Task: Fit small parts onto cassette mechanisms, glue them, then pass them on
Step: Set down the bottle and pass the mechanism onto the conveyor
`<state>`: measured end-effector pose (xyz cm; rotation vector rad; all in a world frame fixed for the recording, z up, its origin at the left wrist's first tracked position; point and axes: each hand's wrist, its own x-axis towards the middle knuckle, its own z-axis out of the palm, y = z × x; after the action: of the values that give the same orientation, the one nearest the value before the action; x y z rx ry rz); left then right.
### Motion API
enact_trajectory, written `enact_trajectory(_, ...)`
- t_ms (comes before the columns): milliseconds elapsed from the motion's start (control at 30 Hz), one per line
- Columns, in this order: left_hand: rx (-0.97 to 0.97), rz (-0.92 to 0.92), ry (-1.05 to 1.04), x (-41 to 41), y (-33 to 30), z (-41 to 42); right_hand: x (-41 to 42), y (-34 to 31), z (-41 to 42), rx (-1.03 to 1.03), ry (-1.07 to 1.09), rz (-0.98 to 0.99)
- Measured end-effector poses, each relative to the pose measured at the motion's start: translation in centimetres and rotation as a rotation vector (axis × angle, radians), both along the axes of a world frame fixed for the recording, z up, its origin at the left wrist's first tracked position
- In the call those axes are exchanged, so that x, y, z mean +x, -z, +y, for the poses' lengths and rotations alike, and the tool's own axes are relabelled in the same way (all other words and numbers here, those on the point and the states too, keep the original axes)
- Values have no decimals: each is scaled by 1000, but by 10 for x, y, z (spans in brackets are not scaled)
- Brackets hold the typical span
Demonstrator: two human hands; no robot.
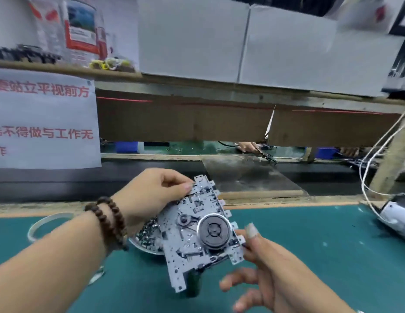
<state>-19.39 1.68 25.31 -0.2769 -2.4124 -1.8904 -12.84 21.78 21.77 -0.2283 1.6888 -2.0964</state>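
Both my hands are on one cassette mechanism [200, 231], held tilted above the bench's [310, 256] green mat, near its front edge. My left hand [149, 195] pinches the plate's top corner between thumb and curled fingers. Beneath it sits a dish of small parts [146, 237]. My right hand [260, 263] steadies the lower right edge, thumb up, remaining fingers loosely spread. I judge this the fitting step; next comes seating a part precisely, then glue.
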Motion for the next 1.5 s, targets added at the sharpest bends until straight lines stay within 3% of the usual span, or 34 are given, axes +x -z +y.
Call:
enact_trajectory(167,-173,2,27,-55,-3,49,-27,-4,21,-90,203,-25)
enact_trajectory(300,-354,15,97,-95,-6,79,-61,6,43,-302,317,-118)
enact_trajectory(400,-496,-38,-10,-126,5,92,-93,21,58,-373,405,-153)
enact_trajectory(433,-505,-93,-27,-132,11,94,-105,26,63,-375,429,-162)
enact_trajectory(533,-181,-426,144,-142,36,101,-144,36,72,-346,483,-172)
enact_trajectory(600,-97,-503,186,-149,52,106,-172,39,71,-315,498,-177)
enact_trajectory(733,-23,-452,81,-183,72,110,-223,49,68,-197,489,-253)
enact_trajectory(900,-84,-441,46,-223,81,117,-270,50,76,326,517,-172)
enact_trajectory(1067,61,-443,-10,-247,65,127,-310,39,67,283,576,-99)
enact_trajectory(1167,147,-427,-76,-249,63,115,-314,42,57,559,587,3)
enact_trajectory(1233,102,-407,-73,-236,64,105,-304,42,49,745,573,94)
enact_trajectory(1367,-23,-344,-54,-196,61,87,-257,21,15,701,456,224)
enact_trajectory(1500,-1,-290,23,-130,34,73,-190,-12,-25,550,308,327)
